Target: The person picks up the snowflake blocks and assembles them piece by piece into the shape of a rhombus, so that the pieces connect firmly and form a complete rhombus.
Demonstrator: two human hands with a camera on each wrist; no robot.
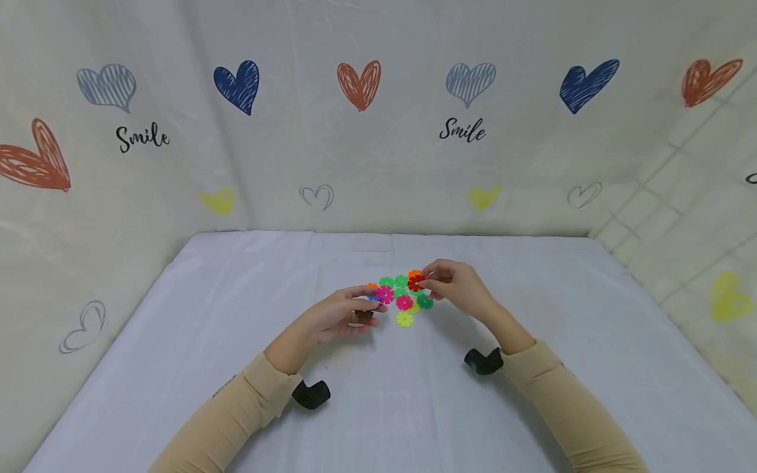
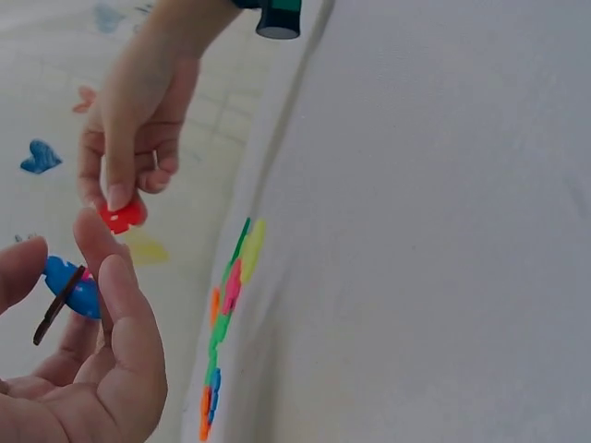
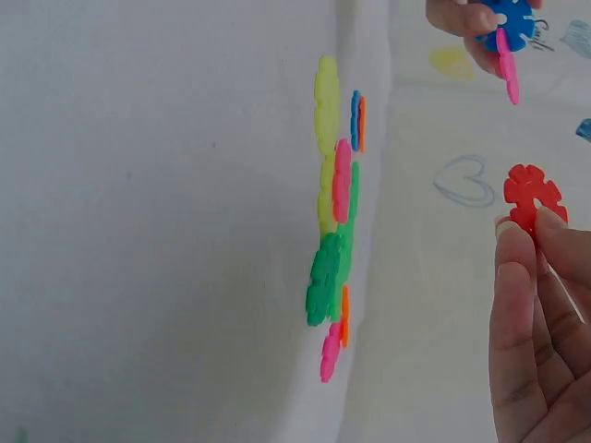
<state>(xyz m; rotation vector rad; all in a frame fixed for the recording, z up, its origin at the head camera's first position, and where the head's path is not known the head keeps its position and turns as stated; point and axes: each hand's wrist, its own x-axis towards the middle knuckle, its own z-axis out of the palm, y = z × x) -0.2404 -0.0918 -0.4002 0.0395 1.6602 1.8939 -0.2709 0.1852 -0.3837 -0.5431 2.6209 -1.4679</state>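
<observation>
My left hand (image 1: pixel 337 316) holds a small cluster of slotted plastic snowflake discs: a blue disc (image 2: pixel 78 297), a brown disc (image 2: pixel 55 312) crossing it at an angle, and a pink disc (image 3: pixel 507 69). Between the thumb and fingertips of my right hand (image 1: pixel 460 286) is a red snowflake disc (image 3: pixel 533 192), held upright. A gap separates it from the cluster. Both hands are raised over the table beside a scatter of loose discs, among them a yellow disc (image 1: pixel 405 319), a dark green disc (image 1: pixel 424 301) and a pink disc (image 1: pixel 405 303).
A white cloth covers the table (image 1: pixel 390 407), whose far edge meets a curtain (image 1: pixel 402 157) printed with hearts. Lighter green discs (image 1: pixel 401 281) and an orange disc (image 1: pixel 414 272) lie toward the back. Each wrist carries a black camera mount (image 1: pixel 311 395).
</observation>
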